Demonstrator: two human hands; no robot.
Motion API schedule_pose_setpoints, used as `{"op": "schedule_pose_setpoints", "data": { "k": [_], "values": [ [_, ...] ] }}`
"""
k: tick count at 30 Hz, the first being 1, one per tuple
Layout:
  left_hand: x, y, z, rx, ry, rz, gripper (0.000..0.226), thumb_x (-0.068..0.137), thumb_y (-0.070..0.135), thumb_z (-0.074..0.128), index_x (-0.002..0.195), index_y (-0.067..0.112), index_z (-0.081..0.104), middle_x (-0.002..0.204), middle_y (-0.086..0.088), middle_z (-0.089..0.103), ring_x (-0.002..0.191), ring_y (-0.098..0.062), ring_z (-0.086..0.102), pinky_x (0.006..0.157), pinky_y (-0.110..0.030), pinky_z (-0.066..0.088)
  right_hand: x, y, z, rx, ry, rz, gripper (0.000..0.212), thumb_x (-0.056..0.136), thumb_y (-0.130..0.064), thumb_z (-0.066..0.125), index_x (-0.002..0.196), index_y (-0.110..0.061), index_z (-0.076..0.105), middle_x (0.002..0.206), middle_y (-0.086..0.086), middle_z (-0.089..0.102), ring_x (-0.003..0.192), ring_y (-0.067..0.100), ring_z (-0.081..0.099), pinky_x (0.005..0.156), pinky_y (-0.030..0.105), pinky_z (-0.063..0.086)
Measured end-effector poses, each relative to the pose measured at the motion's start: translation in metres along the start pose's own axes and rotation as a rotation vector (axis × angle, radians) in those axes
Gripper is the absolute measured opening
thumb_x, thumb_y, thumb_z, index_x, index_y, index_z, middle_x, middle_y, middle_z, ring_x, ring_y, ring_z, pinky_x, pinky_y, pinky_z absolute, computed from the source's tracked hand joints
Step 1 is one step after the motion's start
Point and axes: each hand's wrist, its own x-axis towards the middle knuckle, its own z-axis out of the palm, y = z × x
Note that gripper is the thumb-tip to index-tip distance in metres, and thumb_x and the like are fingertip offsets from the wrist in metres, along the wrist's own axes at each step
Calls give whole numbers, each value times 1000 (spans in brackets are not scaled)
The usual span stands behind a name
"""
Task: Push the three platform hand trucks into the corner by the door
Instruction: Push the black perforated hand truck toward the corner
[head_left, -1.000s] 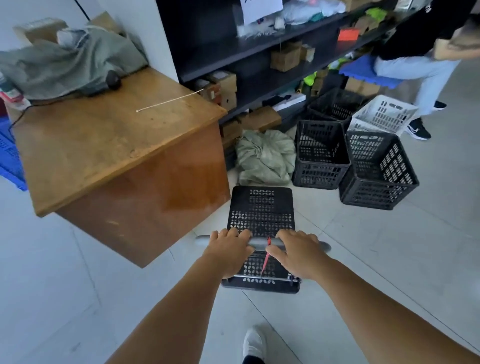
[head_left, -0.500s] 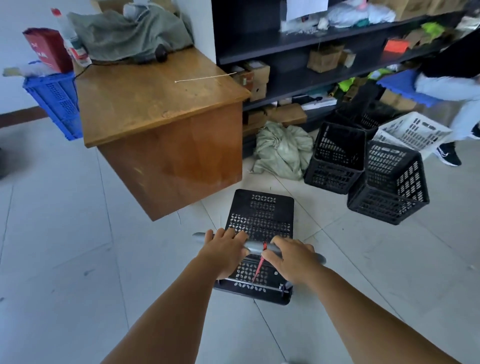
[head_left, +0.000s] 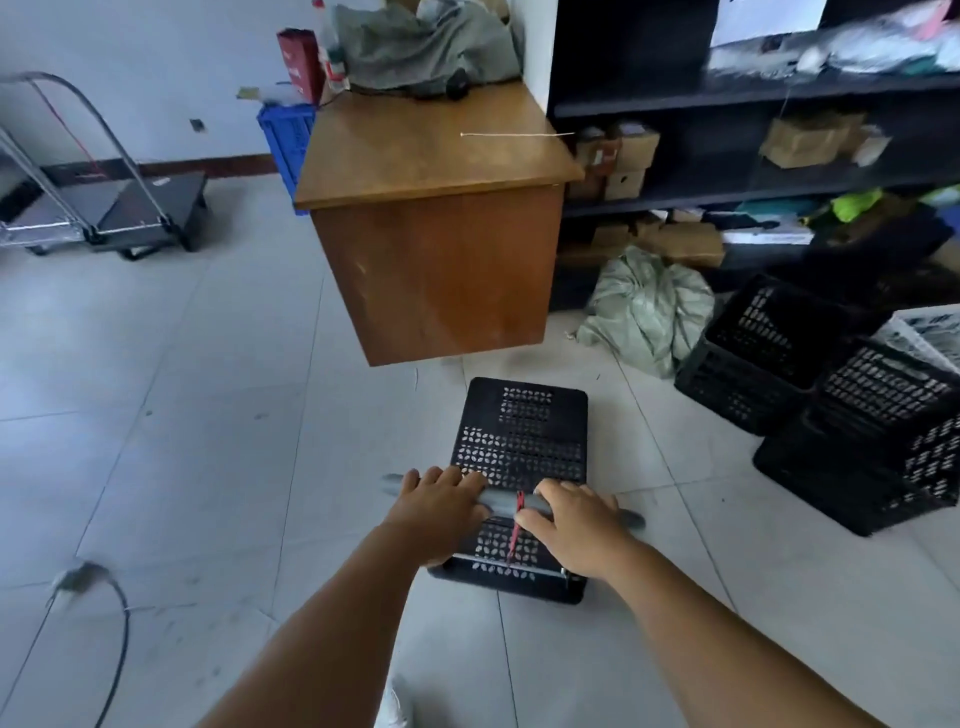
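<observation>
A small hand truck with a black perforated platform (head_left: 522, 431) stands on the tiled floor in front of me. Its grey handle bar (head_left: 501, 502) carries a red cord. My left hand (head_left: 439, 501) and my right hand (head_left: 571, 517) both grip that bar, side by side. At the far left by the wall stand two more hand trucks: one with a dark platform (head_left: 150, 208) and a tall curved metal handle, and a silver one (head_left: 36, 221) cut off by the frame edge.
A wooden desk (head_left: 436, 218) stands just beyond the truck, a blue crate (head_left: 283, 137) behind it. Black shelving (head_left: 753, 145), a green sack (head_left: 649, 306) and black crates (head_left: 831, 395) crowd the right. A black cable (head_left: 117, 639) lies on the floor at lower left.
The view has swung left, and the truck has turned left with it. The two parked hand trucks by the wall came into sight. The person on the right has left the frame.
</observation>
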Motion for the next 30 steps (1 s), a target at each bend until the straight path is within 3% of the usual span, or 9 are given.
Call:
{"op": "schedule_pose_setpoints", "data": {
  "k": [4,9,19,30],
  "values": [
    [-36,24,17,-122,52,-98,37,97,43,34,131,29,42,128,0,51,122,-23,43,107,-41,28,-21,13,9,-33,-13,-96,41,94,-54,36,116,-22,49,120,3,56,113,26,48,98,40,29],
    [-77,35,41,-208,134,-218,33,96,43,37,126,31,44,122,2,54,118,-21,45,106,-38,28,-41,11,23,-24,8,-206,30,92,-52,41,104,-27,52,108,-1,58,104,22,48,96,37,30],
    [-160,34,83,-303,206,-418,38,97,43,35,133,33,41,125,3,53,118,-19,45,106,-38,27,-86,-30,63,-144,52,-349,36,93,-52,40,117,-29,51,118,-1,55,109,21,44,97,33,30],
    [-224,3,109,-426,282,-618,37,96,42,35,132,34,42,126,3,53,120,-20,43,106,-41,26,-98,-99,99,-315,6,-436,40,94,-54,37,123,-27,45,127,3,51,120,26,42,101,40,28]
  ]
}}
